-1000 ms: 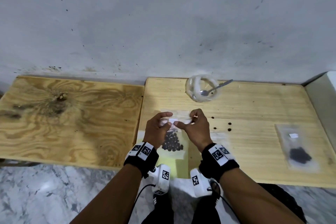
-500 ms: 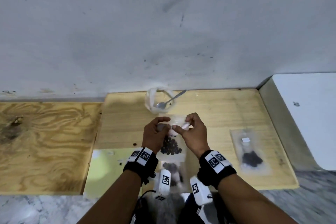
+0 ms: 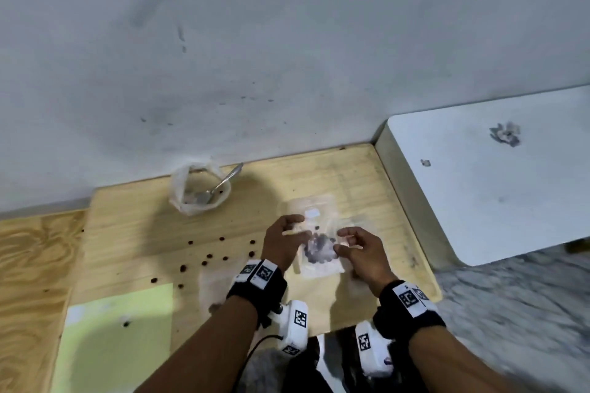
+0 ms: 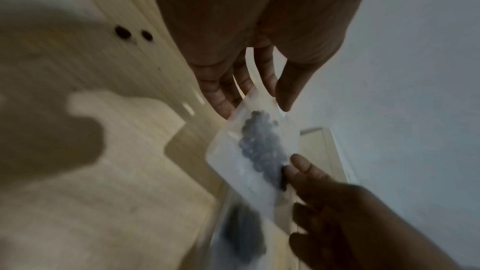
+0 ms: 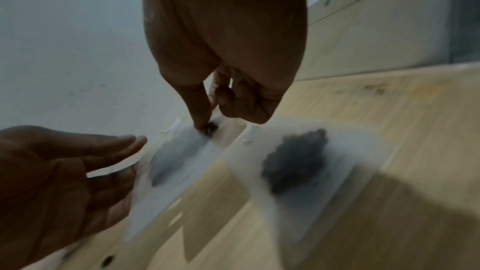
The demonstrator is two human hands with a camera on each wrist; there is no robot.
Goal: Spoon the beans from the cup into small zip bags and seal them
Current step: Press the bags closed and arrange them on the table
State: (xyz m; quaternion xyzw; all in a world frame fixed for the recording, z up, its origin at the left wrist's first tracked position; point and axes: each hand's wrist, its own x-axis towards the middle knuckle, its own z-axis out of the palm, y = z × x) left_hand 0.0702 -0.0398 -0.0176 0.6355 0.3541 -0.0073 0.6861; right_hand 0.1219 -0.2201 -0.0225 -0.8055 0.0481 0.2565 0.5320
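A small clear zip bag [image 3: 321, 254] with dark beans hangs between my hands just above the light wooden table [image 3: 357, 175]. My right hand [image 3: 343, 241] pinches its edge between thumb and forefinger [image 5: 200, 118]. My left hand [image 3: 295, 228] has straight fingers [image 4: 223, 102] that only touch the bag's [image 4: 254, 147] other edge. Under it lies a second filled zip bag [image 5: 298, 163] flat on the table. The clear plastic cup [image 3: 178, 183] with the metal spoon [image 3: 225, 183] in it stands at the back, by the wall.
Several loose beans [image 3: 209, 255] lie scattered left of my hands. A pale green sheet [image 3: 118, 329] covers the near left corner, and another clear bag [image 3: 212, 284] lies by my left wrist. A white slab [image 3: 498, 188] borders the table on the right.
Both hands have carried the filled bag to the right, over the second bag on the table. My left fingers have loosened from a pinch to a light touch.
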